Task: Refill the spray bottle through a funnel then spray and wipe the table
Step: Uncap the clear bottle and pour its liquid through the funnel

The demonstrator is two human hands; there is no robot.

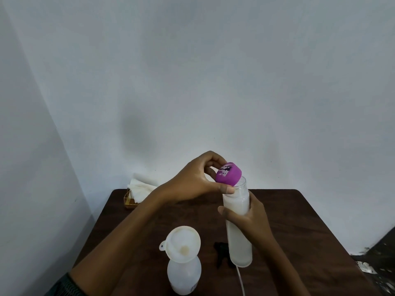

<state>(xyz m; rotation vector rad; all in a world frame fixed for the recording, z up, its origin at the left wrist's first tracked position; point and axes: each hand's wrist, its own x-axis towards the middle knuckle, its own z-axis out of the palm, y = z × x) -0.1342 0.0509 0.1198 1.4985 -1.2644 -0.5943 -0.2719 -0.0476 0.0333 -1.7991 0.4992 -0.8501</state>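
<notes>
Left hand (192, 180) pinched the purple cap (228, 174) between thumb and fingers. The cap was tilted, its edge at the open neck of the tall refill bottle (239, 246). Right hand (250, 218) was wrapped round that bottle's middle, keeping it upright; milky liquid filled most of it. Near and left stood the spray bottle (183, 274), a white funnel (183, 242) seated in its neck. The black spray head (222, 253) lay on the table (299, 221) between the two bottles. Napkin holder (136, 193) at the far left corner.

Risks, as judged: the wide funnel sat on a light, narrow bottle, so an off-centre pour could tip it. A fast pour could overflow the funnel, and the full bottle could slosh.
</notes>
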